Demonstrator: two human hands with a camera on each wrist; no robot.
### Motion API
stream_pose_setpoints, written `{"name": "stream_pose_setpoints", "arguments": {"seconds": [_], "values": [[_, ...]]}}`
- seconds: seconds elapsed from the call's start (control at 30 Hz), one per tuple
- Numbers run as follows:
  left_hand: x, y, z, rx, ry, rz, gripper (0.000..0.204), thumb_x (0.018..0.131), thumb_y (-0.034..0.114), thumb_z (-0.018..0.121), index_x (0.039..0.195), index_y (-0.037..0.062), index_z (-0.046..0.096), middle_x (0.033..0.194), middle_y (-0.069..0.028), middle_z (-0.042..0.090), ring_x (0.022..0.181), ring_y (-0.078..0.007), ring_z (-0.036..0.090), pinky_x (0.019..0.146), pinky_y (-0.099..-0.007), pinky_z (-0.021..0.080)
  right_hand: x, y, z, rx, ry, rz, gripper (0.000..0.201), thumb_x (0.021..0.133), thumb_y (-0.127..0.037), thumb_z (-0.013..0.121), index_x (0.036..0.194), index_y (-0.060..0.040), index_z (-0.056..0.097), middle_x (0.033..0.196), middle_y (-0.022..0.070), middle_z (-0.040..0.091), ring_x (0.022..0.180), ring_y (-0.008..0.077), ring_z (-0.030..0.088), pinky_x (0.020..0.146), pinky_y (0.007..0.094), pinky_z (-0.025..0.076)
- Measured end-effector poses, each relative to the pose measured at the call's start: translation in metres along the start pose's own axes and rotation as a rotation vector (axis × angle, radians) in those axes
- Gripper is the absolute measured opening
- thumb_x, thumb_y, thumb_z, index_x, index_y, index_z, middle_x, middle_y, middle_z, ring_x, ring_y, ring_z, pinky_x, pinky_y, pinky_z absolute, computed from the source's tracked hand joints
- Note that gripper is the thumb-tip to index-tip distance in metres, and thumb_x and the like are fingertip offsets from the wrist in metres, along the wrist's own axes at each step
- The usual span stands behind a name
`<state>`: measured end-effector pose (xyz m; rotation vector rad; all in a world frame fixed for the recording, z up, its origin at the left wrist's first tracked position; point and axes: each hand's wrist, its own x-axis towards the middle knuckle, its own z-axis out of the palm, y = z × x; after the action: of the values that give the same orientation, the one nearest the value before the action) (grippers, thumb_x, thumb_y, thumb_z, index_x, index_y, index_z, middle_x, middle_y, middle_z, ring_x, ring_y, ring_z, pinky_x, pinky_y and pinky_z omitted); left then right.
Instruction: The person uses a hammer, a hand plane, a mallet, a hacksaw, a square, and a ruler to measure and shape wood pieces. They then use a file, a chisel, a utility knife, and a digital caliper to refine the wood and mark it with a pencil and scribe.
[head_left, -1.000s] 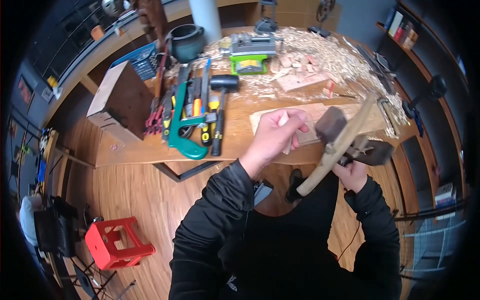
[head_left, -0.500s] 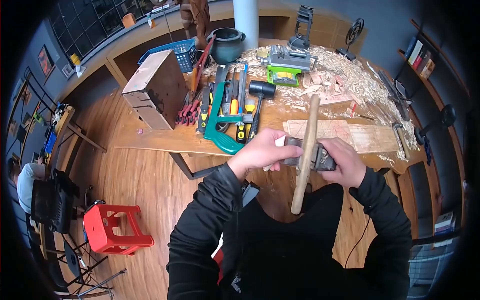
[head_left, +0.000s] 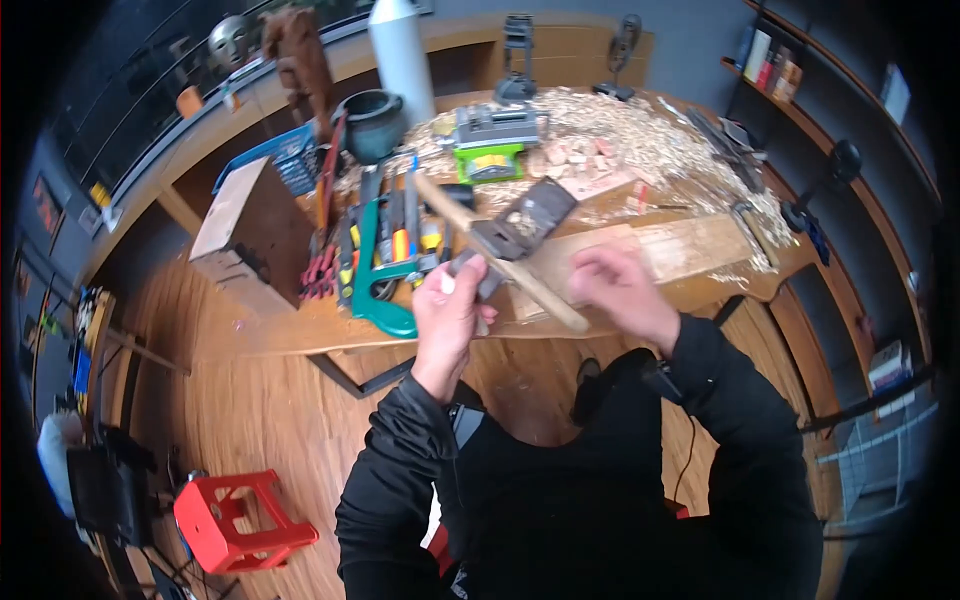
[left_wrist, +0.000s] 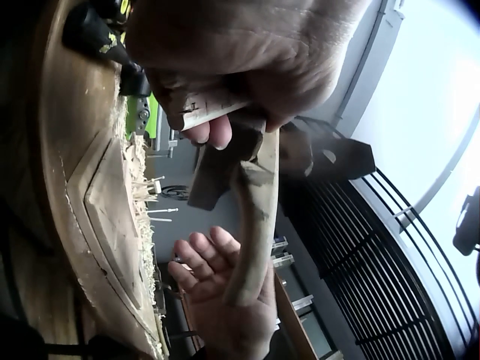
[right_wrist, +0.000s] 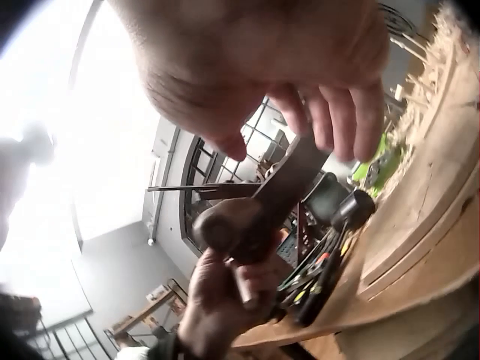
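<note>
My left hand (head_left: 445,315) grips one end of a dark wooden hand plane (head_left: 548,212), whose pale crossbar handle (head_left: 545,295) runs diagonally through its body. The same hand also holds a small pale piece of wood (left_wrist: 206,111) with marks on it. To the right of the plane is my right hand (head_left: 625,290), blurred, its fingers loosely extended and holding nothing. In the left wrist view its palm (left_wrist: 232,307) faces the camera with the fingers spread, overlapped by the handle's end. Behind the plane, flat pale boards (head_left: 690,250) lie on the workbench (head_left: 270,335).
Left on the bench, a green hacksaw (head_left: 370,290) lies among chisels and other tools, beside a wooden box (head_left: 250,240). A green-based vise (head_left: 490,160) stands behind, amid wood shavings (head_left: 640,125). A red stool (head_left: 240,520) stands on the floor.
The plane was in the right hand, then between both hands; now the left hand alone holds it, farther left and turned. The right hand has let go and moved away.
</note>
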<state>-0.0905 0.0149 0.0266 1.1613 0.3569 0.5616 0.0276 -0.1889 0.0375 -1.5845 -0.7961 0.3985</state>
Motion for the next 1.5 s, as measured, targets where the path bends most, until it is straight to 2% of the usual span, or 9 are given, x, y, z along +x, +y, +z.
{"name": "stream_pose_setpoints", "arguments": {"seconds": [0.23,0.43,0.5,0.57,0.67,1.03,1.2,1.4,1.5], "values": [[-0.001,-0.02,0.045,0.018,0.054,0.074,0.021,0.09,0.021,0.07,0.091,0.0053,0.057,0.071,-0.0013,0.062,0.046,-0.0055,0.051,0.04,-0.0192,0.041,0.011,-0.022,0.004,0.119,-0.108,0.208,0.034,0.09,-0.016,0.064,0.118,0.0015,0.056,0.086,0.0028,0.063,0.068,0.0081,0.059,0.059,0.0242,0.048],[-0.003,-0.034,0.068,0.032,-0.05,0.134,0.02,0.093,0.022,0.065,0.093,0.0049,0.055,0.062,-0.0032,0.06,0.043,-0.0084,0.053,0.038,-0.0198,0.039,0.004,-0.019,-0.014,-0.664,-0.073,0.098,0.038,0.087,-0.014,0.062,0.119,0.0056,0.054,0.084,0.0071,0.064,0.069,0.0141,0.062,0.064,0.0301,0.049],[-0.003,-0.034,0.068,0.067,-0.042,0.147,0.021,0.094,0.023,0.064,0.094,0.0043,0.055,0.062,-0.0035,0.06,0.043,-0.0086,0.053,0.037,-0.0197,0.039,0.002,-0.008,-0.026,-0.633,0.058,-0.128,0.036,0.087,-0.014,0.063,0.115,0.0068,0.057,0.083,0.0071,0.064,0.073,0.014,0.061,0.065,0.0309,0.049],[0.003,-0.03,0.059,0.134,-0.066,0.13,0.028,0.098,0.031,0.055,0.097,0.003,0.055,0.068,-0.008,0.062,0.045,-0.0118,0.054,0.038,-0.0221,0.04,0.005,0.014,-0.031,-0.435,0.09,-0.057,0.034,0.085,-0.018,0.064,0.109,0.0052,0.06,0.078,0.0098,0.063,0.07,0.0149,0.061,0.064,0.0325,0.049],[0.022,-0.023,0.064,-0.346,0.023,-0.064,0.031,0.099,0.034,0.045,0.09,0.0049,0.054,0.077,-0.0106,0.061,0.056,-0.0169,0.057,0.046,-0.0324,0.047,0.001,-0.001,-0.037,-0.298,0.085,0.109,0.032,0.083,-0.019,0.064,0.105,0.0037,0.064,0.083,0.0134,0.064,0.074,0.012,0.059,0.067,0.0303,0.048],[0.049,-0.04,0.089,-0.245,0.044,-0.182,0.028,0.1,0.027,0.046,0.08,0.0097,0.054,0.069,0.0007,0.052,0.062,-0.0091,0.049,0.059,-0.0247,0.041,0.001,0.028,-0.029,-0.01,0.137,-0.015,0.025,0.084,-0.015,0.066,0.099,0.0051,0.064,0.081,0.011,0.063,0.076,0.0111,0.058,0.068,0.0303,0.048],[0.063,-0.029,0.1,-0.055,-0.164,-0.165,0.026,0.1,0.026,0.049,0.085,0.0084,0.061,0.066,0.0045,0.052,0.057,-0.0046,0.046,0.052,-0.0195,0.036,0.017,0.047,-0.069,-0.183,0.262,-0.093,0.024,0.082,-0.017,0.068,0.095,0.0034,0.064,0.072,0.011,0.061,0.064,0.0169,0.058,0.06,0.0333,0.046],[0.081,-0.017,0.125,0.084,-0.26,-0.183,0.023,0.1,0.023,0.052,0.098,0.004,0.065,0.072,0.0034,0.057,0.055,-0.0036,0.049,0.048,-0.0195,0.039,0.054,0.036,-0.17,-0.729,0.382,0.306,0.026,0.084,-0.022,0.067,0.099,-0.0008,0.065,0.07,0.0134,0.063,0.06,0.024,0.061,0.057,0.0376,0.047],[0.089,-0.009,0.127,0.31,-0.442,-0.343,0.023,0.101,0.023,0.051,0.099,0.003,0.063,0.075,0.0017,0.06,0.056,-0.0048,0.055,0.047,-0.0183,0.044,0.095,0.067,-0.238,-0.716,0.513,0.168,0.026,0.083,-0.019,0.068,0.098,0.0016,0.065,0.071,0.012,0.063,0.061,0.0197,0.06,0.057,0.0354,0.047]]}}
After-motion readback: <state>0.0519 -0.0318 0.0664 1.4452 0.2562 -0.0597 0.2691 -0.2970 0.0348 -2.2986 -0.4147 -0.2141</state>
